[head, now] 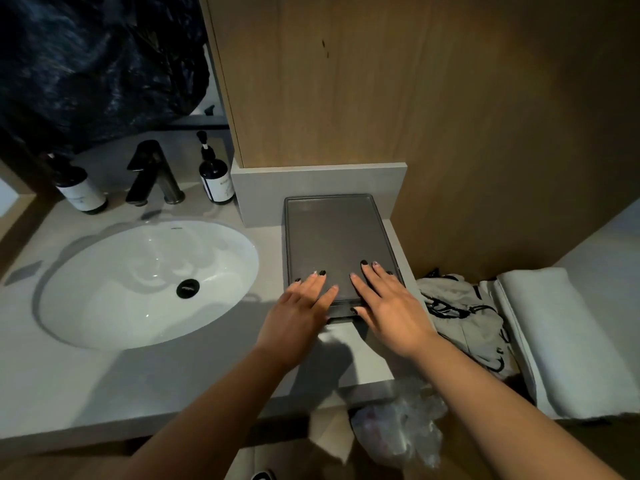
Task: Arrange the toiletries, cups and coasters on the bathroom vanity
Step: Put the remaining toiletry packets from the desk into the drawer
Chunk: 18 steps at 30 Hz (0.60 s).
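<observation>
Where the vanity (104,375) narrows at its right end, a dark tray (332,233) lies flat against the back ledge. Left hand (298,317) and right hand (388,306) rest flat on the tray's 6 o'clock edge, fingers spread, gripping nothing. Sink (138,282) at 9 o'clock; two pump bottles (213,174) flank the tap (152,174) at 10 o'clock.

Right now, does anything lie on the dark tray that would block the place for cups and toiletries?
Nothing visible does. The tray is bare except for the left hand and right hand, whose fingers rest flat on its near edge. The two pump bottles stand apart, by the faucet.
</observation>
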Available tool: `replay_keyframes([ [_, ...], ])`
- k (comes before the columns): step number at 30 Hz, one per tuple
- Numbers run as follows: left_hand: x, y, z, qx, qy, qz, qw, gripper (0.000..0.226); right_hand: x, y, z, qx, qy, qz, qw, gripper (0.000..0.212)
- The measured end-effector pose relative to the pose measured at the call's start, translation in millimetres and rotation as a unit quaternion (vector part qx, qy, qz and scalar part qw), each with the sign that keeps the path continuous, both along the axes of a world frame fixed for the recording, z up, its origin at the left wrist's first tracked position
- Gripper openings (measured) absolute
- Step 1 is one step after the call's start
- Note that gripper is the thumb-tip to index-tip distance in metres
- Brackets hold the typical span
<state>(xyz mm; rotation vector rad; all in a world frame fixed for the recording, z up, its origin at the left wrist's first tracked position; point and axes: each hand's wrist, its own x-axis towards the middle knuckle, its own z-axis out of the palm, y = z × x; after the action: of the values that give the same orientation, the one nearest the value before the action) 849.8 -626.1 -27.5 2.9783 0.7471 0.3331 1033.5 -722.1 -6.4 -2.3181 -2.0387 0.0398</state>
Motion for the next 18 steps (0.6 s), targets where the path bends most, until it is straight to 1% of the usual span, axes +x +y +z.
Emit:
replay_keyframes([
  [2,-5.0,-9.9,12.6,-0.006,-0.002,0.031,1.0,0.069,-3.6,-4.7,4.1,0.006,0.025,0.011,1.0,0.059],
  [6,-28.6,-32.9,37.4,-0.006,-0.009,0.103,0.995,0.052,-20.7,-14.9,14.0,0.014,0.067,0.052,0.996,0.061],
  [10,-61.3,-51.3,49.6,-0.035,0.001,0.16,0.987,0.065,-40.9,-16.6,23.7,-0.01,0.101,0.082,0.991,0.064],
  [13,-83.6,-66.0,56.2,-0.025,0.028,0.185,0.982,0.056,-54.4,-16.0,35.2,-0.015,0.105,0.124,0.987,0.065],
  [16,-104.8,-77.4,62.1,-0.007,0.021,0.209,0.978,0.051,-74.7,-13.3,46.9,-0.01,0.109,0.167,0.98,0.064],
  [18,-118.4,-84.8,75.8,-0.014,0.008,0.252,0.968,0.05,-91.2,-9.6,54.3,-0.007,0.101,0.194,0.976,0.064],
])
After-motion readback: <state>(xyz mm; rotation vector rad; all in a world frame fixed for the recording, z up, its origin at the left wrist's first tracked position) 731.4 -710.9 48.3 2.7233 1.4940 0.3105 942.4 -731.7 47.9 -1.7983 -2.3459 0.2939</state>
